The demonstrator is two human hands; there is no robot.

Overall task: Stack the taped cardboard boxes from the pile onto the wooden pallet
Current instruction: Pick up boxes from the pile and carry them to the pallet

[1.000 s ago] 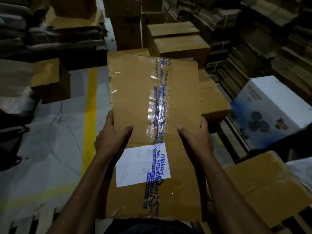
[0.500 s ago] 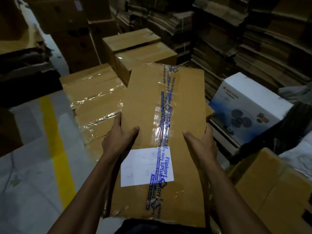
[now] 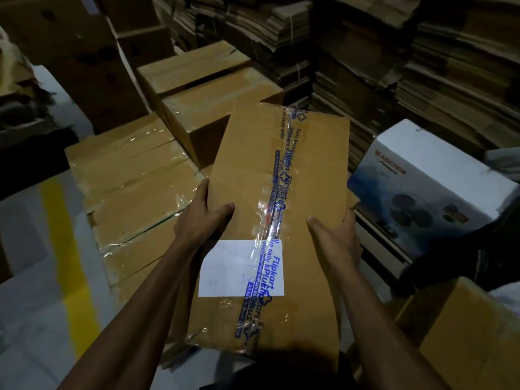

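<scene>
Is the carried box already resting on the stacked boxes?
No, both the left hand and right hand grip the carried box above the stacked boxes.

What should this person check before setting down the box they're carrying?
1. Both hands on it: left hand and right hand grip opposite sides of the carried box: ok.
2. Tape along its top sealed: ok.
3. Landing spot: the low stacked boxes ahead offer a flat top: ok.
4. Taller boxes behind may crowd the far end: cannot tell.
5. White fan carton stands apart on the right: ok.
6. Wooden pallet underneath: hidden, cannot tell.
</scene>
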